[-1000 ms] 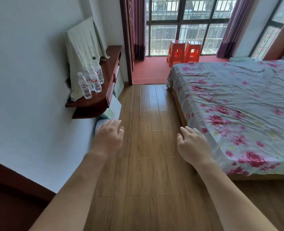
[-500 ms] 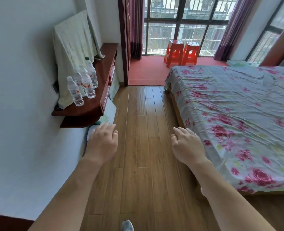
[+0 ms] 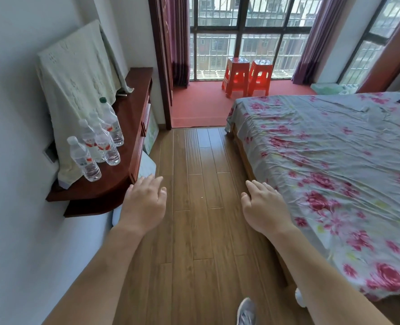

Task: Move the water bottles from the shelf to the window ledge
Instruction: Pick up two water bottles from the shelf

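Left hand [image 3: 145, 202]: palm down, fingers loosely extended and slightly spread, holding nothing; it sits just right of the near end of the shelf [image 3: 117, 181], and whether it touches the wood cannot be told. Right hand [image 3: 263, 207]: palm down, fingers relaxed and straight, holding nothing; it hangs over the wooden floor [image 3: 194, 160], near the left edge of the bed [image 3: 323, 160].

Water bottles [image 3: 101, 146]: clear plastic, upright, clustered on the near half of the dark red shelf on the left wall; the nearest bottle [image 3: 84, 160] stands a little apart from the others; the farthest [image 3: 111, 121] has a green cap; the exact count is unclear where they overlap. A pale cloth [image 3: 77, 78] hangs against the wall directly behind them.

Window ledge [image 3: 199, 102]: red-covered, at the far end of the room below the tall barred window [image 3: 241, 38], well apart from the bottles; two orange stools [image 3: 247, 77] stand on it side by side; purple curtains [image 3: 179, 43] hang at either side.

Bed: floral sheet, occupying the right of the room. A grey shoe [image 3: 246, 311] shows at the near edge of the floor.
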Motion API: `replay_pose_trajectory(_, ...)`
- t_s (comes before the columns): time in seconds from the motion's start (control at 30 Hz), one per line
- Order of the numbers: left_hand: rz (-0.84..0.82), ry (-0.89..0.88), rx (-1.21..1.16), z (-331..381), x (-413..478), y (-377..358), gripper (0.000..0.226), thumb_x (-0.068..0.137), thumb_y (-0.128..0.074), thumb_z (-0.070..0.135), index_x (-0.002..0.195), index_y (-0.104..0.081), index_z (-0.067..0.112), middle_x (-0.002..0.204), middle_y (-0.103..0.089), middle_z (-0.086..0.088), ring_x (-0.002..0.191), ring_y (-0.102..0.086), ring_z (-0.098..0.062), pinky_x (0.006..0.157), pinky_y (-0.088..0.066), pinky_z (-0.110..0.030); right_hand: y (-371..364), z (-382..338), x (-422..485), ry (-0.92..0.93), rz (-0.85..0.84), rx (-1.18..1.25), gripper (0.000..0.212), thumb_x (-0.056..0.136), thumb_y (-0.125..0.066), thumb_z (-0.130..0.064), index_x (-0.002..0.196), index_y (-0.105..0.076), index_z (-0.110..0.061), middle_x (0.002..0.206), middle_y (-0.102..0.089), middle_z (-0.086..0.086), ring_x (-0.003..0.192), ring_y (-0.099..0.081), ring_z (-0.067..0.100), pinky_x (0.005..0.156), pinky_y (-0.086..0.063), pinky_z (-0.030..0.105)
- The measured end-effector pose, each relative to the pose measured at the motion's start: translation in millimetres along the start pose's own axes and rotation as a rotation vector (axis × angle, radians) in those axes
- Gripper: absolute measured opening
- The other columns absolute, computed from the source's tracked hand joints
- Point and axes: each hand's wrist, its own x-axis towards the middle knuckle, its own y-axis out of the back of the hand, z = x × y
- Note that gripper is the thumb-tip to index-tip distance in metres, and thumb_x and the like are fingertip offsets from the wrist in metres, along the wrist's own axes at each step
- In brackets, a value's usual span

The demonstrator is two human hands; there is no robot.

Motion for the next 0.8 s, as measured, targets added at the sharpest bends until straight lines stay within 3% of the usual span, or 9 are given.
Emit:
replay_pose_trajectory(0.27, -0.002, 0.078, 0.04, 37, 96, -26, 0.045, 0.103, -0.033, 0.032, 0.145, -0.046, 0.021, 0.154, -0.042, 0.001, 0.145, -0.029, -0.017, 0.12, -0.023, -0.045, -2, 43, 132, 0.093, -0.041, 0.038, 0.05, 0.105, -0.03, -0.035, 0.153, -0.035, -0.02, 0.159, -0.035, -0.003, 0.149, -0.025, 0.02, 0.123, -0.021, 0.043)
replay_pose_trajectory(0.5, 0.047, 0.224, 0.042, 64, 168, -29, 0.056, 0.098, -0.023, 0.038, 0.145, -0.046, 0.019, 0.154, -0.042, 0.0, 0.146, -0.029, -0.019, 0.12, -0.022, -0.045, 18, 63, 254, 0.227, -0.047, -0.048, 0.05, 0.103, -0.031, -0.033, 0.15, -0.038, -0.019, 0.155, -0.039, -0.002, 0.145, -0.032, 0.022, 0.121, -0.026, 0.043)
replay_pose_trajectory(0.6, 0.068, 0.262, 0.058, 63, 191, -26, 0.058, 0.096, -0.023, 0.039, 0.145, -0.047, 0.018, 0.152, -0.044, -0.001, 0.144, -0.031, -0.019, 0.118, -0.025, -0.046, 26, 47, 292, 0.273, -0.054, -0.118, 0.049, 0.101, -0.033, -0.033, 0.146, -0.042, -0.017, 0.149, -0.046, 0.003, 0.139, -0.04, 0.026, 0.113, -0.035, 0.044)
replay_pose_trajectory(0.73, 0.067, 0.315, 0.042, 45, 228, -28, 0.049, 0.104, -0.031, 0.033, 0.149, -0.042, 0.018, 0.158, -0.036, -0.004, 0.148, -0.025, -0.022, 0.12, -0.022, -0.047, 19, 27, 339, 0.397, -0.085, -0.179, 0.072, 0.087, -0.004, -0.036, 0.135, -0.052, -0.011, 0.149, -0.045, 0.005, 0.138, -0.04, 0.028, 0.114, -0.034, 0.046)
replay_pose_trajectory(0.8, 0.067, 0.334, 0.039, 33, 246, -31, 0.049, 0.104, -0.031, 0.033, 0.15, -0.041, 0.018, 0.158, -0.035, -0.004, 0.149, -0.024, -0.022, 0.121, -0.021, -0.046, 11, 15, 364, 0.396, -0.087, -0.161, 0.066, 0.088, -0.01, -0.036, 0.129, -0.055, -0.011, 0.145, -0.048, 0.004, 0.137, -0.041, 0.028, 0.113, -0.034, 0.048)
